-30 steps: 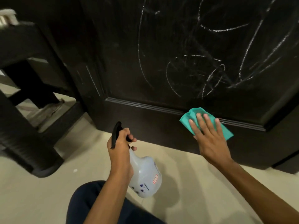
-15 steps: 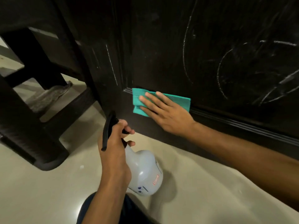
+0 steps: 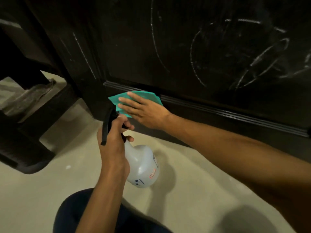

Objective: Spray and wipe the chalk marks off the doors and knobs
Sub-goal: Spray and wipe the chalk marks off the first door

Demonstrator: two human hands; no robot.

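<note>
A dark door (image 3: 185,101) fills the upper view, with white chalk marks (image 3: 244,52) scrawled over its panel and a thin chalk line (image 3: 84,56) on the left stile. My right hand (image 3: 144,111) lies flat, pressing a teal cloth (image 3: 144,96) against the door's lower moulding near the panel's bottom left corner. My left hand (image 3: 112,145) is closed around the neck and black trigger of a translucent white spray bottle (image 3: 143,167), held just below and left of the cloth. No knob is in view.
A dark piece of furniture (image 3: 28,135) with thick legs stands on the left, close to the door frame. A grey rag (image 3: 32,96) lies under it. Pale floor (image 3: 185,190) runs along the door's base. My knee in dark fabric (image 3: 94,214) is at the bottom.
My right hand slid the cloth from the right part of the moulding to its left end, then a little lower. The view shifted with it. The spray bottle stayed in my left hand.
</note>
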